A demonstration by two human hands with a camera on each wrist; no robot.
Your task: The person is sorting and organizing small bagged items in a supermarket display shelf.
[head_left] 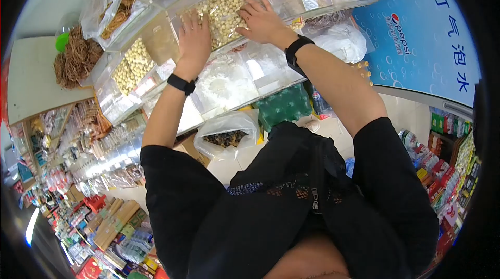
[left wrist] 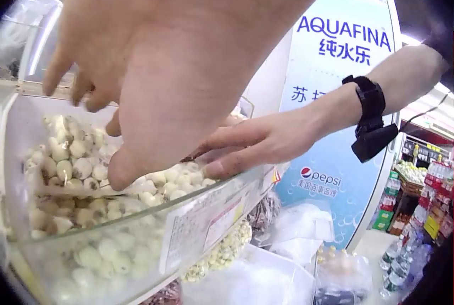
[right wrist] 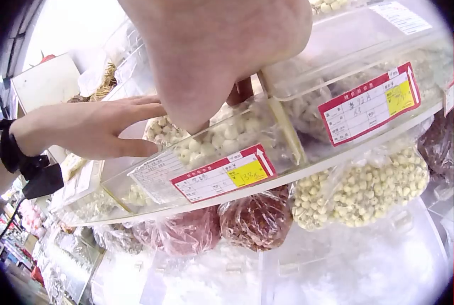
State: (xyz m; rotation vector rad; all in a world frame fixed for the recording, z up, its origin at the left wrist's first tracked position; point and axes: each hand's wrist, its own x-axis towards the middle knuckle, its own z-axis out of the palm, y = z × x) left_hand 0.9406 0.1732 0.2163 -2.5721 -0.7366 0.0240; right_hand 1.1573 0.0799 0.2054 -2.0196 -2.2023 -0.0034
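A clear bin of round, cream-coloured pieces (head_left: 225, 12) lies under both hands, some of them under clear plastic film. My left hand (head_left: 195, 43) rests at the bin's left part, fingers extended. At the right part is my right hand (head_left: 263, 20), fingers spread over the pieces. In the left wrist view the left hand (left wrist: 163, 63) reaches over the pieces (left wrist: 78, 163), and the right hand (left wrist: 259, 142) touches them by the front wall. The right wrist view shows the left hand (right wrist: 99, 127) beside the bin; the right fingertips are partly hidden.
Neighbouring bins hold more cream pieces (head_left: 133, 65) and white goods (head_left: 224, 83). A blue drinks cooler (head_left: 416, 34) stands at the right. Below the counter are an open plastic bag of dark pieces (head_left: 227, 135) and green bottles (head_left: 284, 106). Price labels (right wrist: 369, 104) line the bin fronts.
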